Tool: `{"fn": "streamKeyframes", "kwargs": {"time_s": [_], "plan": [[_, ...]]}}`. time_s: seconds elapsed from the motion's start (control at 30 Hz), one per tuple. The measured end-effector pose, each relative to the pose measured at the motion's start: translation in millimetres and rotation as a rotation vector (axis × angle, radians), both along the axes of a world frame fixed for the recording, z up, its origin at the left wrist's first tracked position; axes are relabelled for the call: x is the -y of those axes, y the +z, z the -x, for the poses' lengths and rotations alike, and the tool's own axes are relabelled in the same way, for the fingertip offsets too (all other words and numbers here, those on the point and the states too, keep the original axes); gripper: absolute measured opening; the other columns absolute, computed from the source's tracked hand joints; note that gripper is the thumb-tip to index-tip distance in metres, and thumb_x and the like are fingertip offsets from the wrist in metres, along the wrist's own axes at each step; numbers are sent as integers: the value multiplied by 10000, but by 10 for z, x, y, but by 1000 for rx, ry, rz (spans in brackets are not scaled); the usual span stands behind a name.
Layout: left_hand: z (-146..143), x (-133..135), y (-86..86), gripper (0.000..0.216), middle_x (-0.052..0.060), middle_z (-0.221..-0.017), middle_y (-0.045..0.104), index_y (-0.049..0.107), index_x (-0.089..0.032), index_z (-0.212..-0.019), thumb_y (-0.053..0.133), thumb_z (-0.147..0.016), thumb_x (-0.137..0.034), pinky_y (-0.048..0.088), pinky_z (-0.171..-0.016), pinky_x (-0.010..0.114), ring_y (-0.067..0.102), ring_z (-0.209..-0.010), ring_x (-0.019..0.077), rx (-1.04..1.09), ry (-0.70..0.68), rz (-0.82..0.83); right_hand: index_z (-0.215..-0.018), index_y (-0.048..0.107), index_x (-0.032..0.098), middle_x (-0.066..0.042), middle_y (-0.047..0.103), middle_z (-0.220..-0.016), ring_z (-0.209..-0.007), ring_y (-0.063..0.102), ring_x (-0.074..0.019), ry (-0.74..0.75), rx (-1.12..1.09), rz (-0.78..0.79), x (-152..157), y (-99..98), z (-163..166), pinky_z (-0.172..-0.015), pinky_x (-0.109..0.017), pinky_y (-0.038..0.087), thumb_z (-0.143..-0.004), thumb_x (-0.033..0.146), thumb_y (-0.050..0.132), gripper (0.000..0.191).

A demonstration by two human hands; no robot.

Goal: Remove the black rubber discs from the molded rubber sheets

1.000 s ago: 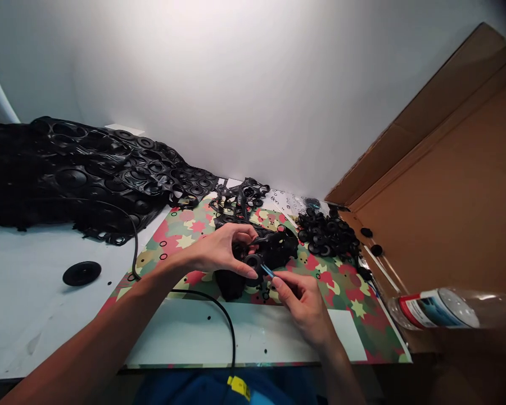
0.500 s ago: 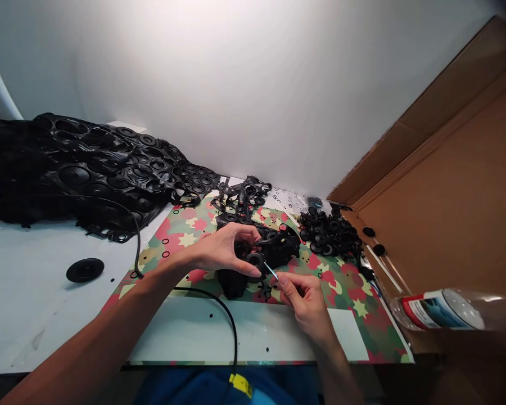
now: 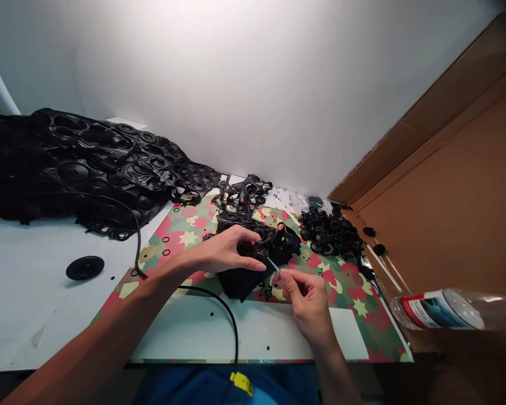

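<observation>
A heap of sheets (image 3: 78, 171) is laid left beyond the left hand (image 3: 231, 251); discs (image 3: 331, 232) are piled beyond the right hand (image 3: 306, 295).

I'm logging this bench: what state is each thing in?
Left hand: bent, holding black piece
Right hand: pinching blue tool
Black disc: lying alone
Small discs: heaped
Large black sheet: piled, full of holes
Cable: curved
Bottle: label on
Camouflage mat: partly covered

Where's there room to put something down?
Bare: the white surface left of the black disc. Nearly bare: the white strip between cable and right hand. Crowded: around the left hand and the pile of black pieces.
</observation>
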State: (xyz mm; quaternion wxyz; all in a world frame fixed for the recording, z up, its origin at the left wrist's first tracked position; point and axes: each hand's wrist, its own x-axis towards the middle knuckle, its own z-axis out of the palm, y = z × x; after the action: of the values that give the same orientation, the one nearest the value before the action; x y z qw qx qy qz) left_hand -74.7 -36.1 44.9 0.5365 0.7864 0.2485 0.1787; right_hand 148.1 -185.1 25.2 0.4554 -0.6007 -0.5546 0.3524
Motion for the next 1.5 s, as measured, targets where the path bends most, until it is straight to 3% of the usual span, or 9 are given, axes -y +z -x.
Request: {"fn": "streamKeyframes", "kwargs": {"time_s": [0.23,0.33,0.5,0.73,0.87,0.97,1.1,1.27,1.5], "plan": [[-51,25,-31,440,-21,-794,617,665,-172,-846,919,-797,-528,373,-640,254,531,-758,150,80,67,120,-795,789,177,-76,729,-749,-665,616,-202,-127,190,-54,-5,44,87,-614,-293,444,-1077,549,599,503],[-79,9,-53,424,-27,-770,602,621,-172,-774,939,-769,-453,379,-641,251,535,-747,144,141,109,103,-770,798,189,-63,691,-678,-584,538,-178,-206,342,-93,-22,37,118,-588,-295,395,-1072,569,604,522],[-95,-15,-100,344,-5,-767,659,747,-141,-854,925,-777,-426,379,-619,254,546,-715,140,146,191,77,-709,763,208,-28,572,-563,-534,387,-156,-255,595,-178,-66,25,153,-570,-308,292,-1101,528,569,542],[-128,38,-91,382,38,-815,726,767,-140,-868,901,-819,-495,452,-628,256,644,-762,185,174,155,107,-752,791,194,-10,549,-588,-554,382,-150,-243,573,-236,-57,51,111,-584,-302,304,-1106,515,576,524],[-126,26,-114,399,28,-740,707,812,-120,-854,897,-810,-508,400,-567,248,573,-660,151,135,135,126,-714,783,206,-17,555,-550,-533,375,-158,-307,650,-189,-97,70,100,-580,-325,275,-1090,541,584,542],[-129,24,-156,415,-5,-620,613,821,-121,-791,896,-791,-529,352,-524,254,501,-590,135,99,177,63,-657,755,222,-46,608,-544,-514,417,-175,-291,717,-135,-150,47,92,-584,-341,264,-1095,532,560,571],[-161,59,-171,363,0,-601,615,826,-129,-776,912,-761,-482,402,-553,277,534,-618,166,123,174,40,-670,786,231,-95,720,-637,-557,542,-212,-275,804,-65,-235,-4,51,-595,-352,253,-1072,451,590,498],[-159,32,-132,349,14,-674,671,806,-129,-783,890,-784,-467,371,-570,267,546,-625,156,152,126,121,-671,768,226,-82,698,-604,-544,501,-202,-254,770,-57,-317,3,-24,-603,-344,254,-1082,474,573,518],[-75,-38,-159,452,57,-866,774,842,-116,-1021,921,-776,-487,461,-694,286,653,-800,216,151,24,118,-712,800,224,-85,672,-609,-569,489,-213,-286,746,-46,-315,26,-13,-609,-340,268,-1055,496,592,485]]}}
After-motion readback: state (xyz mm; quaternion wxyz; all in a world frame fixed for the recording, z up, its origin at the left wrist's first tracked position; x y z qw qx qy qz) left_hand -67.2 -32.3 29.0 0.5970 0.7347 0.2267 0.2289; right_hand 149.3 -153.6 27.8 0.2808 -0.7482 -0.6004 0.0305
